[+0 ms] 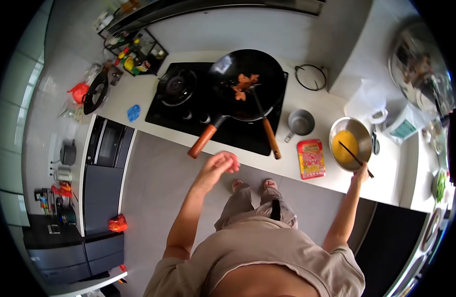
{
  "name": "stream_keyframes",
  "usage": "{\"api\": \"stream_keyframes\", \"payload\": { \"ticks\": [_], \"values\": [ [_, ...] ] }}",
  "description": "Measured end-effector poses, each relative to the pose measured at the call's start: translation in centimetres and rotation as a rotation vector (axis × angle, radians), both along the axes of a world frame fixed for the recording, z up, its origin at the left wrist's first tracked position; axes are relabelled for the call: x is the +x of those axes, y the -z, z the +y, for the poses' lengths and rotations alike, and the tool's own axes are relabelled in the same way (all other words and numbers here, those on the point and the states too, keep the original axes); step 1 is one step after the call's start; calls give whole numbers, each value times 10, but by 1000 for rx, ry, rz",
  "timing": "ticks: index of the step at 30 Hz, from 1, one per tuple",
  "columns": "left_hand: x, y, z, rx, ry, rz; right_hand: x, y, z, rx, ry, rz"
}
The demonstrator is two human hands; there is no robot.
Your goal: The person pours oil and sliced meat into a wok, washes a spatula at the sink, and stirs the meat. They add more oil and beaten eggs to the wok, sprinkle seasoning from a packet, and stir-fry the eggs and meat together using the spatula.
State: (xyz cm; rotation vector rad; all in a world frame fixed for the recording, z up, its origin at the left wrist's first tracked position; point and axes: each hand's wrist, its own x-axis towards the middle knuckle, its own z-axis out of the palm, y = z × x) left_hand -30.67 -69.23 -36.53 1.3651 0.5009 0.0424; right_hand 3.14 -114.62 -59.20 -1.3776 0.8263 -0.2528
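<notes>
Near the wok's wooden handle (203,141), my left hand (221,165) hangs in the air with its fingers curled loosely and holding nothing. My right hand (360,172) is at the near rim of a steel bowl (367,136) of yellow liquid (344,146), closed on something I cannot make out. Dark chopsticks (350,153) lean in the bowl and pass by that hand. The black wok (228,69) on the cooktop holds reddish-brown pieces (245,86). A wooden-handled spatula (269,136) rests in it over the near rim.
A red packet (311,158) and a small grey pot (301,122) stand between cooktop and bowl. Scissors (375,141) lie right of the bowl. A blue cloth (133,113) is left of the cooktop, a bottle rack (137,53) behind it. The counter's front edge (228,156) runs before me.
</notes>
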Motion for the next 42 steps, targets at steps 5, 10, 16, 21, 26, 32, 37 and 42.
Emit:
{"api": "stream_keyframes", "payload": {
  "ticks": [5,10,16,21,26,32,37,42],
  "values": [
    [-16,-22,108,95,-302,-114,-21,-42,6,19,-54,-18],
    [4,-45,274,176,-502,-261,-41,-84,27,80,-68,-151],
    [99,-135,484,481,-546,-585,-78,-147,91,226,-159,-259],
    [204,-251,616,889,-682,-655,-112,-172,161,329,-270,-235],
    [267,-301,691,566,-670,-580,-155,-219,257,277,-192,-205],
    [277,-313,676,278,-538,-854,-184,-241,297,241,-50,-184],
    [187,-352,594,179,-268,-930,-187,-240,275,226,15,-157],
    [132,-343,509,234,31,-746,-187,-240,251,229,50,-133]
  ]
}}
